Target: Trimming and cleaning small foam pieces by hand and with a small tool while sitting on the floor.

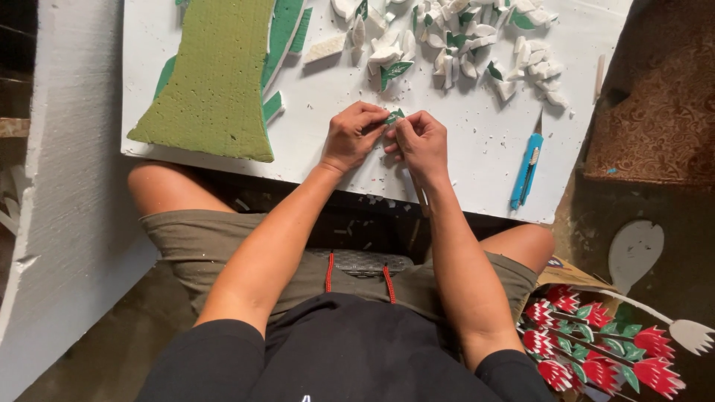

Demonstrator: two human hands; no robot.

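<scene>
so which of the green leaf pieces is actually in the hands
The small green leaf piece pinched between both hands at the board's near edge; the other leaf pieces lie loose among the white foam scraps farther up.

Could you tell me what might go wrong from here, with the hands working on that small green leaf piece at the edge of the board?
The small green leaf piece is pinched between the left hand and right hand; a tight grip might snap it. The blue utility knife lies near the edge of the white board, so a nudge could knock it off. The loose pile of foam pieces might scatter if the board shifts.
</scene>
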